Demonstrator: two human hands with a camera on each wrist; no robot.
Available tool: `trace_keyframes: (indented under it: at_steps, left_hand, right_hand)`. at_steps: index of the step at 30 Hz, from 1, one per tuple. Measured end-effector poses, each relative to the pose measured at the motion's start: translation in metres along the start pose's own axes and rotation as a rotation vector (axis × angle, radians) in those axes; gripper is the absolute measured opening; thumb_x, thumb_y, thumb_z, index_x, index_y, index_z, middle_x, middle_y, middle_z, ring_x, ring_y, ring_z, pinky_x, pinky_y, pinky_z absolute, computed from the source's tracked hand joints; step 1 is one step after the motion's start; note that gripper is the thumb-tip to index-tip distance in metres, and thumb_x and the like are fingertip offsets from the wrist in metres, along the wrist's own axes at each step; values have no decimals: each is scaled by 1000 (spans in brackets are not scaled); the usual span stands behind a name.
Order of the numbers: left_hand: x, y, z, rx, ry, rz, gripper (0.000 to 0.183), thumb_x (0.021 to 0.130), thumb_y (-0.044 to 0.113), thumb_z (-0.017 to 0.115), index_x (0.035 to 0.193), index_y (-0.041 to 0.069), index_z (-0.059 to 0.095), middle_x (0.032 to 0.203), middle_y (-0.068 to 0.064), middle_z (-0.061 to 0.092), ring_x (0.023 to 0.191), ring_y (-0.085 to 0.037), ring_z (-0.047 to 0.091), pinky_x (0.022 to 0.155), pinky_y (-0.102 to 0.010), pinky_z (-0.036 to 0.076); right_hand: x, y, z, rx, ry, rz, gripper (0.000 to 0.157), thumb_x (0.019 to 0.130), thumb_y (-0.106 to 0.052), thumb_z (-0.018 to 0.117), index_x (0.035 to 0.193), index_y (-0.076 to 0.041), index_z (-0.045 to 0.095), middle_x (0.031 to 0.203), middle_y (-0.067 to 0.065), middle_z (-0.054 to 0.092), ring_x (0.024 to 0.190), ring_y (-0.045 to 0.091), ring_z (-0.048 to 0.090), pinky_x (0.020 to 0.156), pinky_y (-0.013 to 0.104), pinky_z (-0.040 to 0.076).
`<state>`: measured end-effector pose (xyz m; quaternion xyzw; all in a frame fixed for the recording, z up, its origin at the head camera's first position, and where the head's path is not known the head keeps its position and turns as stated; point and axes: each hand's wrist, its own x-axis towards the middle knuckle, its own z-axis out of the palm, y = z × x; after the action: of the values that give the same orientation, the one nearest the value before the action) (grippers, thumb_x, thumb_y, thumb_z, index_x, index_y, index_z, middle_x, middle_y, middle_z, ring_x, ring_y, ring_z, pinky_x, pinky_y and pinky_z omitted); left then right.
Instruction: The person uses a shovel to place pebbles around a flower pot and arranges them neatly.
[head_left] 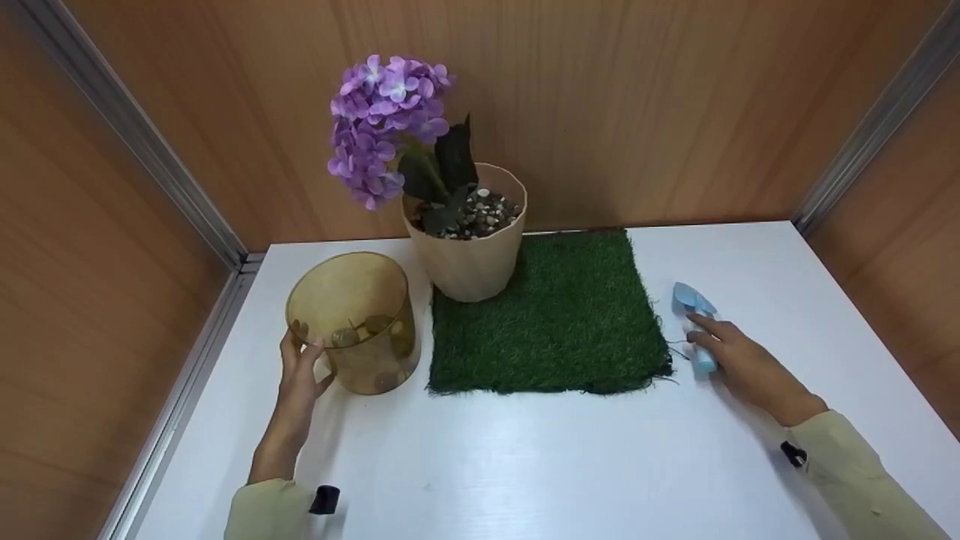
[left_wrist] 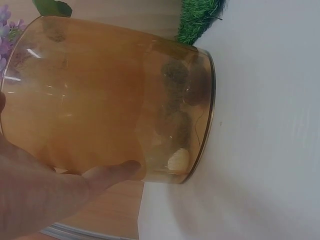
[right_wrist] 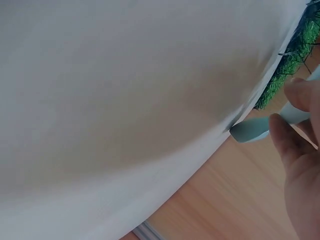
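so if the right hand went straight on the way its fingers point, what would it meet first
Past the light-blue garden trowel that the right hand grips, probably the right edge of the artificial grass mat; the hand's height is hard to judge, so it might pass over.

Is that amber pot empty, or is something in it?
The amber pot isn't empty: rounded lumps show through its wall, near the base.

Left grip [head_left: 298,375] well apart from right grip [head_left: 742,365], left thumb [left_wrist: 112,175] extended, right fingers [right_wrist: 284,137] bent.
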<state>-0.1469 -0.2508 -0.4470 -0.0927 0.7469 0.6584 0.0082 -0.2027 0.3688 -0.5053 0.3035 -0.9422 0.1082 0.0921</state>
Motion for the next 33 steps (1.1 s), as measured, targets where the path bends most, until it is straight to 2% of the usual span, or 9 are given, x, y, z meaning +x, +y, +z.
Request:
trace_keyframes:
  at_steps: [3, 9, 18, 22, 25, 29, 33]
  left_hand:
    - [0, 0, 0, -9, -1, 0, 74, 94, 55, 33, 146, 31, -15, 152, 0, -15, 139, -23, 3, 105, -53, 22]
    - [-1, -3, -1, 23, -13, -5, 74, 93, 58, 33, 146, 33, -14, 152, 4, -15, 139, -22, 3, 104, -53, 23]
    - [-2, -4, -3, 17, -28, -10, 75, 93, 59, 32, 145, 34, -16, 152, 7, -17, 139, -22, 3, 105, -52, 22]
    - [-3, -4, -3, 16, -19, -9, 76, 93, 60, 34, 145, 33, -15, 152, 5, -15, 139, -22, 3, 105, -52, 22]
    - [-3, -4, -3, 14, -12, -9, 77, 93, 59, 34, 146, 32, -15, 152, 4, -15, 139, -22, 3, 104, -53, 23]
    - [-2, -3, -4, 13, -23, -12, 78, 92, 60, 34, 145, 33, -17, 152, 5, -16, 139, -22, 3, 105, -52, 22]
    - [-1, -1, -4, 6, -30, 4, 75, 94, 57, 34, 145, 32, -14, 152, 4, -15, 139, -23, 4, 105, -53, 23]
  right_hand:
    - [0, 0, 1, -20, 18, -3, 64, 69, 16, 71, 126, -6, 54, 145, 11, 32, 125, 40, 36, 87, 53, 42]
    - [-2, 0, 5, -32, 40, -8, 63, 66, 21, 69, 122, -5, 56, 146, 10, 33, 125, 37, 35, 76, 44, 49]
    - [-3, 0, 9, -33, 37, -5, 60, 70, 13, 69, 124, -7, 55, 145, 10, 34, 123, 33, 36, 79, 45, 48]
    - [-2, 0, 10, -39, 66, -10, 45, 77, -3, 72, 119, -7, 57, 142, 13, 37, 120, 33, 38, 78, 46, 48]
    - [-1, 0, 11, -61, 105, -32, 41, 77, -15, 76, 113, -6, 60, 140, 14, 40, 117, 33, 41, 77, 45, 49]
    - [-2, 2, 9, -104, 130, -70, 48, 69, -5, 80, 113, -5, 61, 140, 13, 41, 117, 35, 42, 74, 44, 50]
    - [-4, 1, 5, -119, 110, -64, 63, 60, 8, 82, 117, -6, 59, 143, 10, 38, 121, 36, 38, 69, 42, 51]
